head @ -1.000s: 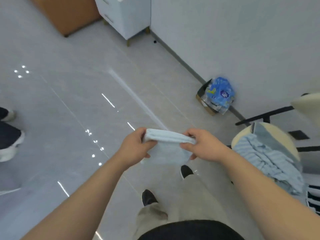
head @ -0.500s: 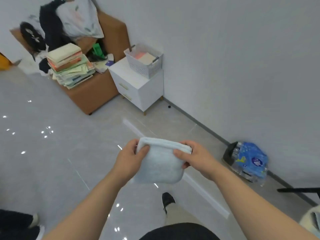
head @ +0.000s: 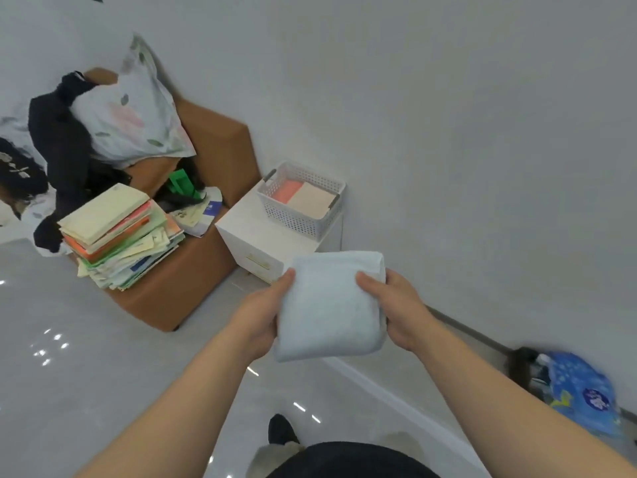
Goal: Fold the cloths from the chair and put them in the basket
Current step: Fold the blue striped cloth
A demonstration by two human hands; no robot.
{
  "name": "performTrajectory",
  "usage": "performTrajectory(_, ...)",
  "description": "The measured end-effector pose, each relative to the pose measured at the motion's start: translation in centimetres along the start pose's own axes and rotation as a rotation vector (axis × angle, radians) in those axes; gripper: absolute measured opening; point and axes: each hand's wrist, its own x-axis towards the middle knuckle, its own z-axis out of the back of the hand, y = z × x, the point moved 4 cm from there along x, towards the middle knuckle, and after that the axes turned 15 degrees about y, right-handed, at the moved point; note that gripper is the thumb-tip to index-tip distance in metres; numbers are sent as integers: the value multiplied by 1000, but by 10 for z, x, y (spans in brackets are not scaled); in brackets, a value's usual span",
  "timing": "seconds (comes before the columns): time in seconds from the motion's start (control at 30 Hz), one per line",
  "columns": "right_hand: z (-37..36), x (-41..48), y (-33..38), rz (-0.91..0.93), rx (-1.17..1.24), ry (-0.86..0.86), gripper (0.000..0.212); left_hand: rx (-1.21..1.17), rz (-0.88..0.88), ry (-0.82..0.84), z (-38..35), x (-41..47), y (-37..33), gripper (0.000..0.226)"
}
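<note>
1. A white perforated basket stands on a small white cabinet against the wall. It is the far end of the cabinet top that carries it.
2. Two folded cloths lie side by side inside the basket: a pink cloth on the left and a beige cloth on the right.
3. A dark box sits on the floor by the wall at the lower right, with a blue printed bag in it.
4. The folded light blue cloth is in the air, nearer the camera than the cabinet and well apart from the basket.
5. The left hand grips the cloth's left edge, thumb on top and fingers hidden beneath.
6. The right hand grips the right edge the same way, thumb on the upper face.
7. A stack of books rests on a brown seat left of the cabinet.
</note>
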Motion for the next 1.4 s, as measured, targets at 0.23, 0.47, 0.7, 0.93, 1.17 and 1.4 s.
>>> performTrajectory(0.23, -26, 128, 54, 15, -156, -272, 31, 356, 33, 173, 48, 110, -126, 34)
performTrajectory(0.47, -3, 277, 67, -181, 66, -281, 48, 816, -68, 87, 78, 254, -197, 26)
performTrajectory(0.7, 1, 390, 83, -237, -156, -192, 60, 815, 136, 115, 117, 387, -260, 61)
performTrajectory(0.93, 32, 494, 91, -366, -307, -271, 69, 993, 195, 361, 143, 514, -269, 54)
performTrajectory(1.17, 50, 578, 37, -476, -616, -380, 79, 1336, 56, 484, 167, 615, -224, 64)
performTrajectory(1.4, 34, 606, -11, -741, -788, -526, 83, 1441, 68, 549, 190, 639, -183, 69)
